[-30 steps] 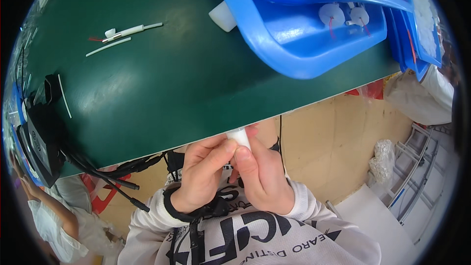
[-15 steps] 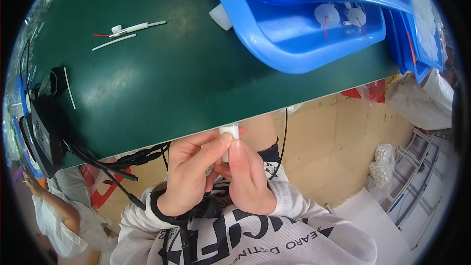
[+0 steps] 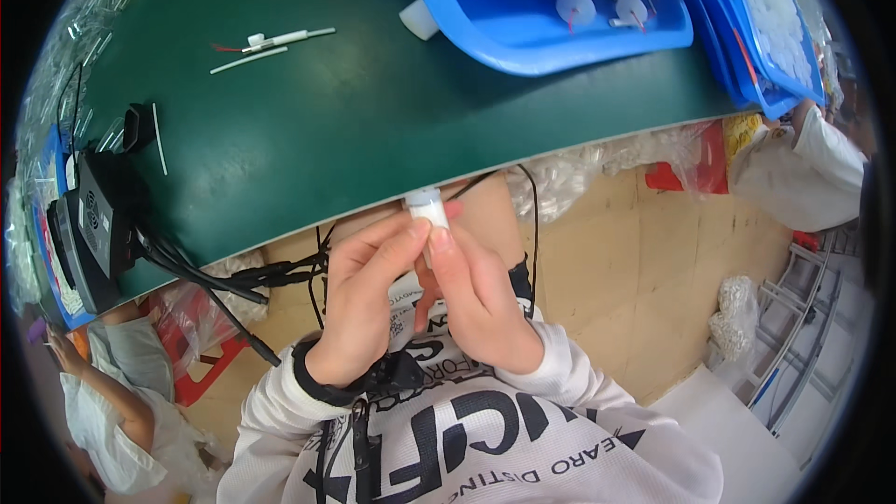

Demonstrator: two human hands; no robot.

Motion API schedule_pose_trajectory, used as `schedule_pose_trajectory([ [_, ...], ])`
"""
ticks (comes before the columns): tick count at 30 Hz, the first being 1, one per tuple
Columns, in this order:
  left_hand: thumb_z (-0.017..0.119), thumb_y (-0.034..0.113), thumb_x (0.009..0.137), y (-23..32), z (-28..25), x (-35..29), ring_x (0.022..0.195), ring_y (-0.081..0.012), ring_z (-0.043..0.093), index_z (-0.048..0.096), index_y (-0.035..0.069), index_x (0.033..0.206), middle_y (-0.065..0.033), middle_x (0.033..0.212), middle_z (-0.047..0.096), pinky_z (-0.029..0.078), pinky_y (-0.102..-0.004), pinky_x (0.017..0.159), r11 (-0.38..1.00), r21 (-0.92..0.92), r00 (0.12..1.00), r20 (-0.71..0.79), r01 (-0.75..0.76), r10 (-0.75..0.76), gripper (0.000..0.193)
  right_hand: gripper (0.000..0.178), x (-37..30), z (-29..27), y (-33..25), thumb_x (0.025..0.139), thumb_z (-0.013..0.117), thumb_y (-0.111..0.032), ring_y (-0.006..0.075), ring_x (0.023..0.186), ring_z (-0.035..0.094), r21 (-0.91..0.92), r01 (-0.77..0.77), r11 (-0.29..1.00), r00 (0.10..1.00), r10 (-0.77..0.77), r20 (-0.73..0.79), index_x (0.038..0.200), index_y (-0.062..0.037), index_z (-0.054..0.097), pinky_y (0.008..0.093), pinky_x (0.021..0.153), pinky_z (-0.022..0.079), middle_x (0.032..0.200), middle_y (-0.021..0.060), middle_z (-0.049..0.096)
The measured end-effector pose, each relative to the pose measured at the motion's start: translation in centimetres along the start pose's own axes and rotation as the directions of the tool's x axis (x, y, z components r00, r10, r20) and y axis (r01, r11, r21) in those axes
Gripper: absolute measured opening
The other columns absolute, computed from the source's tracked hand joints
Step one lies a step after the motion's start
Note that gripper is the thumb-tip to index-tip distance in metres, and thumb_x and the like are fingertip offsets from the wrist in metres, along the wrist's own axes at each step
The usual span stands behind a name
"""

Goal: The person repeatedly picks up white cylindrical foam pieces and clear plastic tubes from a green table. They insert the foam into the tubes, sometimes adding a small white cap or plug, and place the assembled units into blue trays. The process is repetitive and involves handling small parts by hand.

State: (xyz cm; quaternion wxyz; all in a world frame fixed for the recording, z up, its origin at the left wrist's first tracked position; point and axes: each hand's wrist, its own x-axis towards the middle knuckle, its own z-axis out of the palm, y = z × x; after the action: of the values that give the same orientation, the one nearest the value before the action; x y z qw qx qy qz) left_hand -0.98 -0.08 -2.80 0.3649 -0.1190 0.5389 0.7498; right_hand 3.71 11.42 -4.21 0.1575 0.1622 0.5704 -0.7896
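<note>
My left hand and my right hand meet in front of me, just below the table's near edge. Between them they pinch a small white plastic cylinder, thumbs on its near side. Its far end, paler and more see-through, points at the table edge. Most fingers curl behind the cylinder and are partly hidden. Up on the green table lies a thin white tube assembly with red wires, and a short white stick beside it.
Blue trays holding round white parts with red wires stand at the far right; a white cup-like piece touches one. At left sit a black box device and cables. A person is at the lower left, a ladder at right.
My view has shifted, so the table and trays appear higher. Both hands still grip the white cylinder, which now tilts slightly, with more of its far end showing.
</note>
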Motion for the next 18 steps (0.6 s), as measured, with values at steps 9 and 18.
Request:
schedule_pose_trajectory([
  [9,0.046,0.017,0.092,0.1,-0.4,0.3,0.059,-0.0080,0.054,0.060,-0.008,0.104,-0.0096,0.081,0.064,0.037,-0.0172,0.037,0.992,-0.121,0.998,-0.048,0.030,-0.036,0.032,0.039,0.0,1.1,-1.1,0.099,0.024,-0.028,0.0091,0.057,0.043,0.031,-0.083,0.996,0.996,0.084,-0.009,0.095,0.0036,0.046,0.0253,0.052,0.051,0.068,0.0012,0.038],
  [18,0.048,0.015,0.091,0.9,-0.1,0.2,0.051,-0.0050,0.049,0.059,-0.011,0.104,-0.0041,0.068,0.058,0.035,-0.0171,0.037,0.994,-0.100,0.995,-0.085,0.034,-0.042,0.031,0.034,-0.1,1.8,-0.6,0.098,0.029,-0.022,0.0114,0.058,0.053,0.158,-0.040,0.987,0.998,0.046,-0.036,0.101,0.0071,0.045,0.0239,0.048,0.051,0.070,0.0058,0.047],
])
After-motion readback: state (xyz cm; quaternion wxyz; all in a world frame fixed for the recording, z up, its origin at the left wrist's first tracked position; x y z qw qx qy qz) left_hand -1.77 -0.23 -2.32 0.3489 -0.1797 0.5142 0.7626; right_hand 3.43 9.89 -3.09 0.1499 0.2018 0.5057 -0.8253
